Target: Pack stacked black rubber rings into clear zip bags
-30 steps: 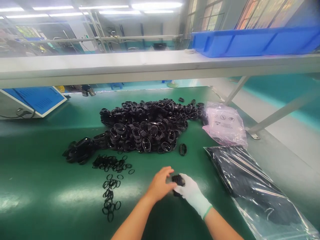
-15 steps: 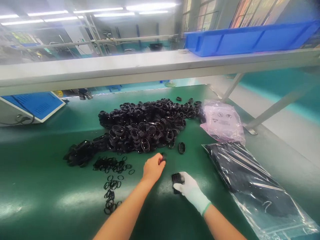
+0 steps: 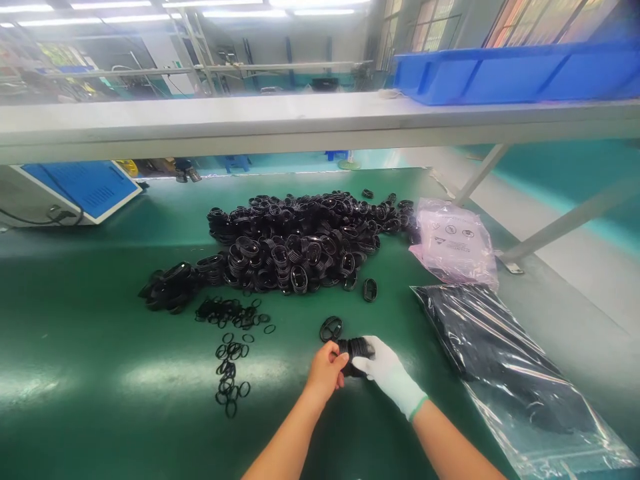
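Note:
My left hand (image 3: 326,371), bare, pinches the left end of a stack of black oval rings (image 3: 354,348). My right hand (image 3: 387,370), in a white glove with a green cuff edge, is closed around the right end of the same stack. The two hands are close together, low over the green table. Just beyond my left fingers lies a loose black oval ring bundle (image 3: 331,329). Another ring bundle (image 3: 370,290) rests farther back. A large heap of black ring bundles (image 3: 300,250) spreads behind my hands.
Thin loose black rings (image 3: 227,370) lie scattered at the left. A clear bag of black material (image 3: 500,353) and a pinkish printed bag (image 3: 453,237) lie right. Above runs a white shelf (image 3: 225,123) with a blue bin (image 3: 520,77). A blue-topped box (image 3: 83,190) stands back left.
My left hand has moved right and toward me, with its fingers now on the stack in my right hand. The ring bundle beyond my fingers now shows. The view has shifted slightly.

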Demonstrator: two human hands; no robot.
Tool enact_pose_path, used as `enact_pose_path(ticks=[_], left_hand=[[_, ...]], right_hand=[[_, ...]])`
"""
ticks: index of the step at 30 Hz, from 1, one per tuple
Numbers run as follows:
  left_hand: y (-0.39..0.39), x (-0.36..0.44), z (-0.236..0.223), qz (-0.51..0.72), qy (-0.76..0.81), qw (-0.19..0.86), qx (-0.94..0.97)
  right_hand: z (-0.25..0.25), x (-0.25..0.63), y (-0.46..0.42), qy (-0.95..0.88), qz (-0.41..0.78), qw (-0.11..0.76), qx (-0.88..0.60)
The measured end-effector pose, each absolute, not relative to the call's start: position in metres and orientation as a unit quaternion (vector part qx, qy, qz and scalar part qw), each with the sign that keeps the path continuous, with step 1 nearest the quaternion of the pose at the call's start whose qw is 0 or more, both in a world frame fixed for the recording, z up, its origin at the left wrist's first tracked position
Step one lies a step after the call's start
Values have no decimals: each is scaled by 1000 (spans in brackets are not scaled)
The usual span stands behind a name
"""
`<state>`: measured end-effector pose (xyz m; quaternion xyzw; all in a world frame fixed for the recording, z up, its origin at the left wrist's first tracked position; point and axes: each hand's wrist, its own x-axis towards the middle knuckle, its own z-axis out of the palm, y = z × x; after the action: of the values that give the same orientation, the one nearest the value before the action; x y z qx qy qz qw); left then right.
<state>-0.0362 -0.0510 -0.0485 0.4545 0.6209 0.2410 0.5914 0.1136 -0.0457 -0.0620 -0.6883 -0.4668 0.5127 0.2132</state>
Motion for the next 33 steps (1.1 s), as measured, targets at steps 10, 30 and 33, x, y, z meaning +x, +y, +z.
enact_pose_path(ticks=[10, 30, 33], left_hand=[[-31, -50, -39, 145, 682, 504, 509], [-20, -71, -6, 30, 653, 282, 702], [-21, -64, -1, 14, 561, 296, 773]], right_hand=[[-61, 113, -46, -469, 501, 213, -695], [-50, 111, -46, -468, 499, 193, -703], [-52, 112, -46, -472, 500, 194, -699]])
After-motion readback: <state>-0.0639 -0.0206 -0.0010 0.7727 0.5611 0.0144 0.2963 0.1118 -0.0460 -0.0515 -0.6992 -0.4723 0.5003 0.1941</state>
